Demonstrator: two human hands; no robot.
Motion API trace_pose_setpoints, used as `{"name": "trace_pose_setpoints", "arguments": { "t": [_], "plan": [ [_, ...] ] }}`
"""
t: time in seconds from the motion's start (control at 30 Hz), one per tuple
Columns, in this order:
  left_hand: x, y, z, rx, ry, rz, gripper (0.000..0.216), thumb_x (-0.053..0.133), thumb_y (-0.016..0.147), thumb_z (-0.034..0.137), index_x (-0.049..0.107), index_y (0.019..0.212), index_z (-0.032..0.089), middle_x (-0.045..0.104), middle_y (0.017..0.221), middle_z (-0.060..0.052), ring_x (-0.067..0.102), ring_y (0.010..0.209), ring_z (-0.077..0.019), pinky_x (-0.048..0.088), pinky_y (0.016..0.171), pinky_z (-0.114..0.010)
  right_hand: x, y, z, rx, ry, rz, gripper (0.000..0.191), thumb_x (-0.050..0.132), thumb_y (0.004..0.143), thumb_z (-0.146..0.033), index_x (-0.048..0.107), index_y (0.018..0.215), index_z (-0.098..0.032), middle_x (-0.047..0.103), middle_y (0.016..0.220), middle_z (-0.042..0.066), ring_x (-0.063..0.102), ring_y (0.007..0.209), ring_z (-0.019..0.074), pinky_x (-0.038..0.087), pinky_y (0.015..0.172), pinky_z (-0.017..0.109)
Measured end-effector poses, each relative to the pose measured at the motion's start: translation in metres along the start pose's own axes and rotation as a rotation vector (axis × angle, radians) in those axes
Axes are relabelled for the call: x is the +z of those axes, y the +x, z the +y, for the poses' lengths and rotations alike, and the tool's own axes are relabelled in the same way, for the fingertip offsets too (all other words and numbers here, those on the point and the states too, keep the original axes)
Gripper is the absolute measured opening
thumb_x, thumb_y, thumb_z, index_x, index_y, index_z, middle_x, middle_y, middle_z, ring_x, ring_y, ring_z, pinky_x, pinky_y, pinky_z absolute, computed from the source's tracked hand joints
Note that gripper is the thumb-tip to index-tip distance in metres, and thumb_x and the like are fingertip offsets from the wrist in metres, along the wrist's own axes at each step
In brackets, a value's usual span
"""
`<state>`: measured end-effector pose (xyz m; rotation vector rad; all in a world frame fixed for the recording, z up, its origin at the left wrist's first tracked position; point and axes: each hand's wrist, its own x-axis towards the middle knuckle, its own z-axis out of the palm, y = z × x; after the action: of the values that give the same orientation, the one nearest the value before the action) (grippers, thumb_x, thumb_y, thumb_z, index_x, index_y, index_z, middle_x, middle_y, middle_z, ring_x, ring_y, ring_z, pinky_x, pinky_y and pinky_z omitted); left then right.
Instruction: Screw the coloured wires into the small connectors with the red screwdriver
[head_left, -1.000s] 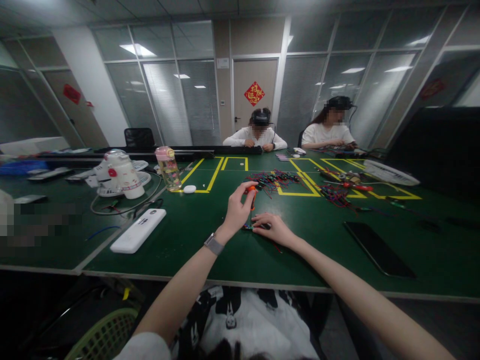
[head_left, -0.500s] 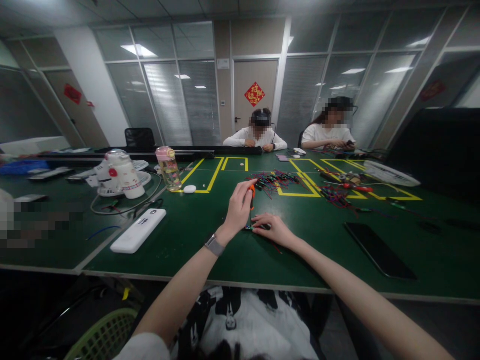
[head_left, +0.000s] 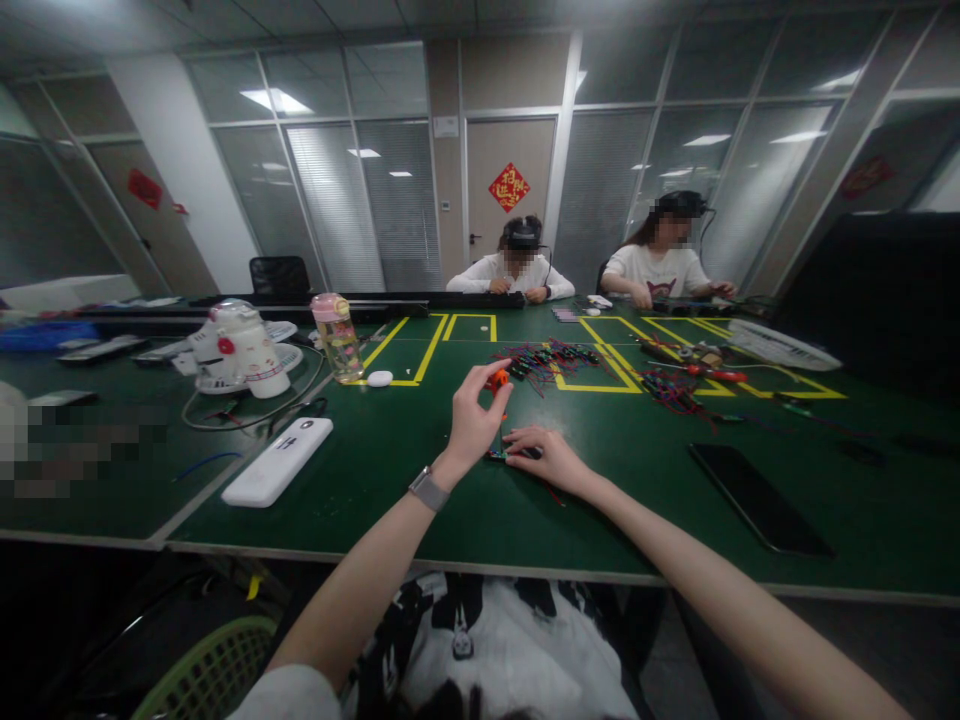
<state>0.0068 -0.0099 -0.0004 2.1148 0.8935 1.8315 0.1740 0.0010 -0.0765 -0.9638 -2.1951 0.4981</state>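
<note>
My left hand (head_left: 472,418) pinches the orange handle of a small screwdriver (head_left: 499,379) between thumb and fingers. The screwdriver stands about upright, and its thin shaft runs down to a small green circuit board (head_left: 497,456) on the table. My right hand (head_left: 553,462) lies low beside that board, its fingertips closed on the board's right edge. A dark piece shows under the right fingers, and a red wire trails out below them. Just beyond my left hand lies a heap of small boards with red and dark wires (head_left: 551,360).
A second wire bundle (head_left: 670,388) and red-handled tools (head_left: 716,374) lie to the right, near a black phone (head_left: 757,500). Leftward are a white power bank (head_left: 277,463), a drink bottle (head_left: 339,340) and a white earbud case (head_left: 379,379). Two people sit across the green table (head_left: 360,500).
My left fingers have shifted around the screwdriver handle, so more of its orange top shows. My right hand stays put. The person at right has moved their hands apart.
</note>
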Motion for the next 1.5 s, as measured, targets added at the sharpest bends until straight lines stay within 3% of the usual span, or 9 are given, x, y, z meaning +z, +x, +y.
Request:
{"name": "trace_pose_setpoints", "arguments": {
  "t": [0.23,0.37,0.5,0.67,0.8,0.9,1.13,1.37,1.5],
  "plan": [
    [-0.0009,-0.0003,0.0025,-0.024,0.031,-0.002,0.021,0.058,0.087,0.026,0.065,0.107,0.022,0.057,0.094,-0.003,0.056,0.086,-0.0146,0.046,0.082,-0.027,0.0000,0.0000,-0.0003,-0.014,-0.005,0.013,0.014,0.069,0.079,-0.032,0.075,0.086,-0.023,0.072,0.104,0.008,0.064,0.104,0.0255,0.046,0.095,0.044],
    [-0.0017,0.0005,0.0019,-0.025,-0.041,-0.037,0.029,0.041,0.096,0.024,0.061,0.117,0.022,0.059,0.111,-0.007,0.055,0.106,-0.0162,0.043,0.094,-0.030,-0.0002,0.0001,-0.0003,-0.019,-0.005,0.017,0.013,0.069,0.078,-0.032,0.075,0.086,-0.023,0.073,0.102,0.008,0.064,0.104,0.0252,0.046,0.095,0.044],
    [-0.0020,0.0008,0.0009,-0.032,-0.080,-0.063,0.032,0.038,0.096,0.023,0.059,0.120,0.021,0.060,0.121,-0.007,0.053,0.116,-0.0173,0.040,0.101,-0.033,-0.0004,0.0000,-0.0006,-0.008,-0.013,0.009,0.013,0.069,0.078,-0.032,0.075,0.086,-0.023,0.073,0.103,0.007,0.064,0.105,0.0256,0.042,0.099,0.047],
    [-0.0016,0.0012,0.0033,-0.009,-0.057,-0.042,0.024,0.049,0.092,0.022,0.063,0.112,0.020,0.065,0.101,-0.005,0.060,0.095,-0.0157,0.046,0.086,-0.029,-0.0010,-0.0003,-0.0013,-0.014,-0.004,0.006,0.013,0.069,0.078,-0.030,0.075,0.086,-0.022,0.072,0.103,0.008,0.063,0.105,0.0251,0.046,0.095,0.044],
    [-0.0014,0.0016,0.0029,0.008,0.017,0.026,0.014,0.062,0.085,0.023,0.067,0.098,0.021,0.058,0.085,-0.002,0.056,0.080,-0.0136,0.046,0.077,-0.026,-0.0001,-0.0003,0.0010,-0.012,-0.004,0.005,0.013,0.069,0.079,-0.032,0.075,0.086,-0.023,0.073,0.103,0.008,0.063,0.105,0.0253,0.044,0.097,0.044],
    [-0.0014,0.0014,0.0019,-0.012,0.016,0.032,0.014,0.062,0.085,0.025,0.067,0.097,0.021,0.057,0.088,-0.002,0.056,0.082,-0.0139,0.046,0.079,-0.026,0.0007,-0.0001,0.0026,-0.003,-0.007,0.002,0.014,0.069,0.078,-0.032,0.075,0.087,-0.023,0.072,0.104,0.007,0.064,0.105,0.0257,0.042,0.100,0.047],
    [-0.0027,0.0011,0.0020,-0.007,-0.078,-0.047,0.029,0.039,0.096,0.022,0.061,0.116,0.022,0.060,0.112,-0.007,0.055,0.108,-0.0172,0.043,0.094,-0.031,-0.0002,-0.0001,0.0006,-0.011,-0.009,0.007,0.014,0.069,0.078,-0.032,0.075,0.087,-0.024,0.072,0.104,0.007,0.064,0.105,0.0261,0.042,0.100,0.047],
    [-0.0020,0.0001,0.0021,0.010,0.019,0.006,0.021,0.055,0.090,0.022,0.066,0.107,0.022,0.055,0.087,-0.002,0.054,0.082,-0.0137,0.045,0.079,-0.026,-0.0001,0.0001,-0.0006,-0.006,-0.005,0.008,0.013,0.069,0.078,-0.031,0.075,0.086,-0.023,0.072,0.104,0.008,0.064,0.105,0.0263,0.044,0.097,0.046],
    [-0.0017,0.0002,0.0020,0.006,0.017,0.019,0.017,0.059,0.087,0.024,0.068,0.101,0.022,0.053,0.086,-0.002,0.054,0.080,-0.0132,0.045,0.077,-0.025,0.0000,0.0000,-0.0011,0.008,-0.002,0.003,0.012,0.069,0.078,-0.030,0.075,0.086,-0.023,0.072,0.104,0.007,0.063,0.106,0.0267,0.041,0.100,0.048]
  ]
}}
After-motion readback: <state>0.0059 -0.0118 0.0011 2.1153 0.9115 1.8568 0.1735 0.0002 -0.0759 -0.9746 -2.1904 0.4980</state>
